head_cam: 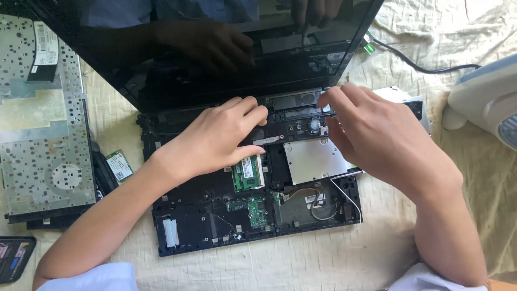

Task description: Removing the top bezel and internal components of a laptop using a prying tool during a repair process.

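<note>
Left hand [215, 141] flat, released, resting on opened laptop base [204, 226] above green memory module [249, 175]. Right hand [377, 137] fingertips pinching at hinge strip [293, 99]; grasp unclear.

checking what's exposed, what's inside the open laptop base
Inside the laptop base: a green memory stick, a small green card, a silver metal plate and loose wires. The left hand and right hand hide the upper part.

Laptop lid [215, 48]: top cut off by frame. Open base [258, 215]: centre hidden under both hands. Detached keyboard panel [43, 124] (left edge cropped). White appliance [487, 99]: mostly out of frame.
</note>
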